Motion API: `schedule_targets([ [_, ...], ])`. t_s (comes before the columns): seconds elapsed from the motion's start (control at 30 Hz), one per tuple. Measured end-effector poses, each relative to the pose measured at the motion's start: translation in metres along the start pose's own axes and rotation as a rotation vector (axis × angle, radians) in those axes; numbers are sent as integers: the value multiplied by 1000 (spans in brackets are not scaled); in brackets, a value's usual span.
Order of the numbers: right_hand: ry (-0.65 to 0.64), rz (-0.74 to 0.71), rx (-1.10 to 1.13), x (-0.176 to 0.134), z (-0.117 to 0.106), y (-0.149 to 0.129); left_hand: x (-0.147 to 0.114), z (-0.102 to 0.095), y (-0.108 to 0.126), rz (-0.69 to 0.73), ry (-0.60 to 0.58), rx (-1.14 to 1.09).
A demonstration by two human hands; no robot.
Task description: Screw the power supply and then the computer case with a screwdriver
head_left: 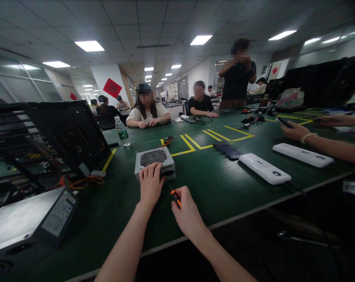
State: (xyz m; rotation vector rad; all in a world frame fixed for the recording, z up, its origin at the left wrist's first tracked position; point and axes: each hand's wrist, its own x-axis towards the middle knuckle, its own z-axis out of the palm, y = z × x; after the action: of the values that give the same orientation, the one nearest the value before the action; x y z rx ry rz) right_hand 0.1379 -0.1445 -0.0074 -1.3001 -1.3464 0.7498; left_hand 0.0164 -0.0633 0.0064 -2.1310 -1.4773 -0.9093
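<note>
A grey computer power supply unit with a honeycomb grille on top sits on the green table. My left hand grips its near side, fingers bent over the upper edge. In my right hand is a screwdriver with an orange and black handle. Its thin shaft points up and left to the unit's near face, close to my left fingertips; whether the tip sits in a screw I cannot tell. A bundle of coloured cables lies behind the unit.
An open black computer case and a larger power supply stand left. Behind is a water bottle. Two white devices and a dark, blurred-out object lie right. Another person's hand holds a phone. People sit across the table.
</note>
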Motion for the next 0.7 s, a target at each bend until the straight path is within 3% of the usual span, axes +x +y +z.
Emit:
schedule_targets([
  [0.1,-4,6,-26,0,-3,-3,0,0,0,-4,9,-5],
  [0.27,-180,350,303,7,0,-2,-1,2,0,-14,22,-13],
  [0.33,-203,403,348,9,3,-3,-1,2,0,-15,25,-19],
  [0.5,-183,404,350,9,12,-1,-2,3,0,4,36,-9],
  [0.7,-106,261,262,9,17,14,-2,4,1,-5,52,25],
])
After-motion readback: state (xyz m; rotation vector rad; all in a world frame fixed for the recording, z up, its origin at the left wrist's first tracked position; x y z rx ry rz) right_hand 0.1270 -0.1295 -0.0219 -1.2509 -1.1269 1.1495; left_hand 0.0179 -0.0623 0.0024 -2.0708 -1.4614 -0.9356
